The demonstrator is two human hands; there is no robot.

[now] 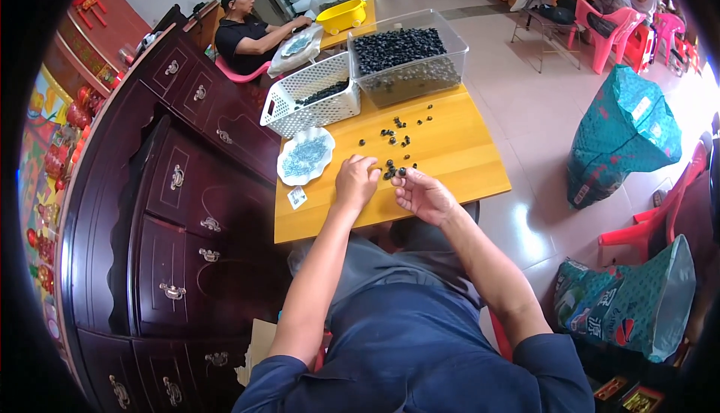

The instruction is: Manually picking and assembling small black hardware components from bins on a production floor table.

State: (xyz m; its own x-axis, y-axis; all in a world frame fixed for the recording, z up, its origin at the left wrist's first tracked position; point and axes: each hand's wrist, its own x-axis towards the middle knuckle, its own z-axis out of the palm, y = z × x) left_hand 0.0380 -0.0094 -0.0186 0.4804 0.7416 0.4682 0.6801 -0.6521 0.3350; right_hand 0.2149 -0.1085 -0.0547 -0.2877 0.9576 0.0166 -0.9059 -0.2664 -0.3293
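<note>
Over the yellow wooden table (pixel 465 160), my right hand (pixel 426 197) pinches a small round black piece (pixel 403 172) between thumb and fingertips. My left hand (pixel 355 182) is just to its left, fingers curled together; whatever they may hold is too small to make out. Several loose black pieces (pixel 391 164) lie beside and beyond my fingertips. Left of my left hand is a white scalloped plate (pixel 327 169) with many small, thin, clear-bluish parts (pixel 306 156). A small white printed square (pixel 297 198) lies near the plate's front edge.
A clear plastic bin (pixel 409 94) full of black pieces and a white perforated basket (pixel 311 117) stand at the table's far end. Beyond sits a co-worker (pixel 247 34) by a yellow basin (pixel 341 16). A dark wooden cabinet (pixel 157 225) flanks the left; teal sacks (pixel 619 139) stand right.
</note>
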